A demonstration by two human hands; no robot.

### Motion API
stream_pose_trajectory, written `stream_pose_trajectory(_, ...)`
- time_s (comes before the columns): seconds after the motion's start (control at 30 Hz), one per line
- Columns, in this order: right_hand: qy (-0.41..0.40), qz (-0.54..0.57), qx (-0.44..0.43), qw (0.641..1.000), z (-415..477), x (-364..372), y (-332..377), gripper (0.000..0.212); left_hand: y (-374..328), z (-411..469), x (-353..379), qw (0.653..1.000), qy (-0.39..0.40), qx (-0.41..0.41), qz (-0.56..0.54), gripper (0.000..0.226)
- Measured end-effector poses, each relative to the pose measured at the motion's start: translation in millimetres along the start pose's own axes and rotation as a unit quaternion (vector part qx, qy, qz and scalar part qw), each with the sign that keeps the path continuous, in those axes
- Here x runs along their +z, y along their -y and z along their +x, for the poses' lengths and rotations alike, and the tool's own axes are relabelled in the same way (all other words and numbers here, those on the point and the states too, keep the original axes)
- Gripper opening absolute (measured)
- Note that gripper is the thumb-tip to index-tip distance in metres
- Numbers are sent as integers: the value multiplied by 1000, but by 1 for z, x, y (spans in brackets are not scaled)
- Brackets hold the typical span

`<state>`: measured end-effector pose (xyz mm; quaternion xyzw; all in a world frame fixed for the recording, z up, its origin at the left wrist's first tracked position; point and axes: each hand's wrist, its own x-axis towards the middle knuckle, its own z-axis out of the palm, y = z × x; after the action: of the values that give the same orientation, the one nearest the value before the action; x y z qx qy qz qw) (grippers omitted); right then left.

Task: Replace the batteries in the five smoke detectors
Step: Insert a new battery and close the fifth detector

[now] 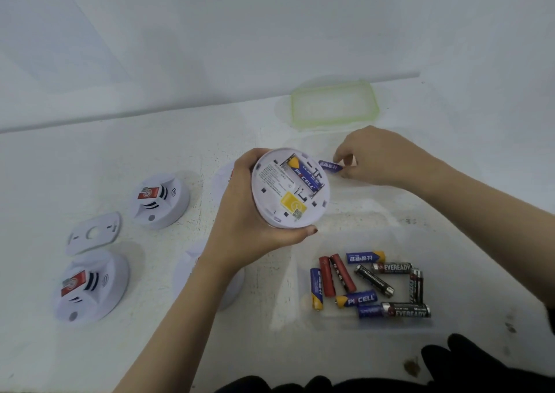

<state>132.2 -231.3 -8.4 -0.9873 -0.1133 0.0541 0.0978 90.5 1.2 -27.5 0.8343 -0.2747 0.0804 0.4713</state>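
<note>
The left hand (240, 218) is wrapped around the rim of a white smoke detector (289, 188), fingers curled over its far side and thumb along the near edge. It holds the detector up off the table (150, 347), roughly mid-table, with the back facing up. The battery bay is open, and one blue and yellow PKCELL battery (303, 173) sits in one slot while the slot next to it stands bare. The right hand (381, 158) pinches a blue AA battery (329, 166) between thumb and fingertips, with the battery's free end just beside the detector's far right rim.

Toward the near right corner stands a clear plastic container (360, 236) holding a loose heap of batteries (369, 284): blue PKCELL ones, red ones and black Eveready ones. Its green-rimmed lid (293, 110) lies flat by the far edge, beyond the right hand.

On the left side sit two more detectors, face up with red labels, one farther back (160, 200) and one nearer the front edge (91, 287). A white mounting plate (93, 235) lies between them. Two further white discs (186, 272) show partly behind the left forearm, and I can't make out their details.
</note>
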Motion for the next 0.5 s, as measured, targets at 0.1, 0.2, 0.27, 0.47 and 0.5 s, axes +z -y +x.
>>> stream_pose_trajectory(0.1,-1,-22,-4,1000,1,2,2,13,1,0,0,1000,-1,0,1,96)
stream_pose_trajectory(0.2,-30,122,7,992,-3,-2,1,7,2,-2,-1,1000,-7,-9,-2,98)
stream_pose_trajectory(0.27,-105,232,8,967,-12,-9,5,5,2,-4,-2,1000,-13,-10,-6,96)
stream_pose_trajectory(0.47,-242,362,-128,891,-59,-25,45,12,-3,-13,-7,999,-42,-6,-20,94)
stream_pose_trajectory(0.5,-242,323,-161,901,-63,-23,49,13,-4,-15,-8,999,-45,-4,-24,93)
